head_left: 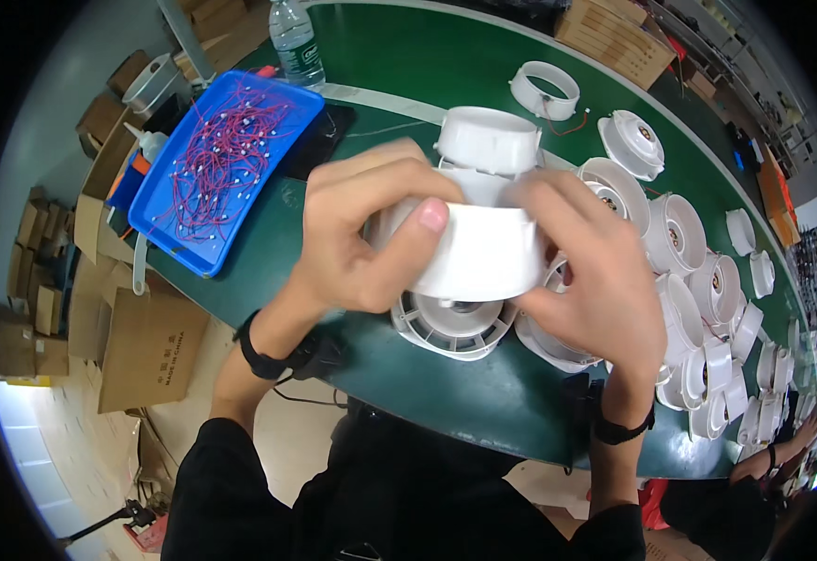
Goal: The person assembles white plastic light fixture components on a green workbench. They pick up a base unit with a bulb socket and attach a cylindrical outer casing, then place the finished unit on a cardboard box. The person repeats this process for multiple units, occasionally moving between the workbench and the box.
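We take the blue plastic tray of red wires [160, 201] as our landmark: just right of it our left hand [357, 238] clamps the wide white plastic cylindrical housing [483, 248], thumb across its front wall, fingers over the top. The housing's axis stands roughly upright, held between both palms above the green table [483, 393]. Farther right, our right hand [595, 280] wraps its other side, fingers curled

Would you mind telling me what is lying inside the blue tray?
The blue tray holds a loose tangle of thin red wires with small white ends. The tray floor under the densest part of the tangle is covered, so anything beneath cannot be seen.
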Motion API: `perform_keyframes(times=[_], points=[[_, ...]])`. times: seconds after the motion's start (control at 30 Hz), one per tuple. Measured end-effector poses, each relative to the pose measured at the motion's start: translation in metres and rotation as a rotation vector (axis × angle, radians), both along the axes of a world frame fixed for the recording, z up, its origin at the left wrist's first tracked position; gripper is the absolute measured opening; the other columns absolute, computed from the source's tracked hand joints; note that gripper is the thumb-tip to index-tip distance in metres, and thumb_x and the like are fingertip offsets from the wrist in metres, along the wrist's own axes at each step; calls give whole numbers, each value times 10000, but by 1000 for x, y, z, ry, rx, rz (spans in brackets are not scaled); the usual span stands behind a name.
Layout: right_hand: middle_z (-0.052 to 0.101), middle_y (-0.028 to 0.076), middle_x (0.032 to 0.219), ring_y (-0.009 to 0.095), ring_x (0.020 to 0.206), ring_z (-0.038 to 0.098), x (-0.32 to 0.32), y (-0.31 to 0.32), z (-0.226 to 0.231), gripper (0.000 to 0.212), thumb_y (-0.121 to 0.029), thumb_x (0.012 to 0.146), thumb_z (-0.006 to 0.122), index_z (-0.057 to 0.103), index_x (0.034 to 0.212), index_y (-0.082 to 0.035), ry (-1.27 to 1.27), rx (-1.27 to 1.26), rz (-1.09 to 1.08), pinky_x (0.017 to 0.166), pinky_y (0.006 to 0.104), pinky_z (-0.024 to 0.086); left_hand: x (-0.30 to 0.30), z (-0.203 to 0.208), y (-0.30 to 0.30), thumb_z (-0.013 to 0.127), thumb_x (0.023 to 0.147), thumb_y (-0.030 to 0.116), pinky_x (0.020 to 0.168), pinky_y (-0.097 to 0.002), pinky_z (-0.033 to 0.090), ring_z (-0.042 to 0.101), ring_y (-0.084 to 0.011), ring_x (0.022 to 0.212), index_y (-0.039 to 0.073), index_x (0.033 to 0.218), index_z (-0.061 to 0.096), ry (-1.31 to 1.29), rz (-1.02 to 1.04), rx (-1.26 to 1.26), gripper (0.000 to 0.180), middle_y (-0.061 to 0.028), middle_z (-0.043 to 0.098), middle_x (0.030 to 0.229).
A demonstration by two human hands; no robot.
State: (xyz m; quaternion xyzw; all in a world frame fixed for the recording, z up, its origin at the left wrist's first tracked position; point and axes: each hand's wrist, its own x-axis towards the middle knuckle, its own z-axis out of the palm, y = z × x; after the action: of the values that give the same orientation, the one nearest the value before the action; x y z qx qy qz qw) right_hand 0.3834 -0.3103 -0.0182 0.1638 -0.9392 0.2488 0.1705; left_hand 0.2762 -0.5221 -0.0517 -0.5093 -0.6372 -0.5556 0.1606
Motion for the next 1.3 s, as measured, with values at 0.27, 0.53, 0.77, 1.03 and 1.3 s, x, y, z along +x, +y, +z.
perform_keyframes(times=[0.27,0.53,0.77,1.03,1.3], points=[[629,134,890,161,611,599,10,45,22,250,-150,885,609,580,1063,23,303,-920,-127,456,259,470,66,-59,-7,818,683,279,995,-503,419,498,-369,1228,100,1191,601,152,77,-497,581,-160,529,1270],[639,74,923,137,701,589,28,68,34,417,-277,829,698,606,1106,22,166,-633,-266,617,257,463,74,-79,-21,888,562,331,904,-478,417,479,-346,1139,172,1173,671,186,154,-574,668,-107,524,1162],[651,148,859,302,732,672,38,48,45,443,-150,663,786,596,1046,-35,-418,-64,187,627,368,519,41,-82,-86,905,574,285,927,-397,466,556,-295,1079,42,1175,609,-130,477,-241,713,-141,513,1170],[656,109,838,299,678,663,46,42,42,469,-223,670,804,603,1057,-50,-406,2,269,583,342,509,-96,-11,-36,872,631,330,958,-412,446,560,-327,1082,43,1183,622,116,611,-344,670,-160,602,1144],[668,131,836,343,690,660,59,53,47,455,-265,696,802,597,1047,-60,-377,66,121,572,393,512,-252,-72,72,838,642,449,992,-448,425,461,-374,1136,101,1271,589,310,545,-686,761,-196,516,1176]])
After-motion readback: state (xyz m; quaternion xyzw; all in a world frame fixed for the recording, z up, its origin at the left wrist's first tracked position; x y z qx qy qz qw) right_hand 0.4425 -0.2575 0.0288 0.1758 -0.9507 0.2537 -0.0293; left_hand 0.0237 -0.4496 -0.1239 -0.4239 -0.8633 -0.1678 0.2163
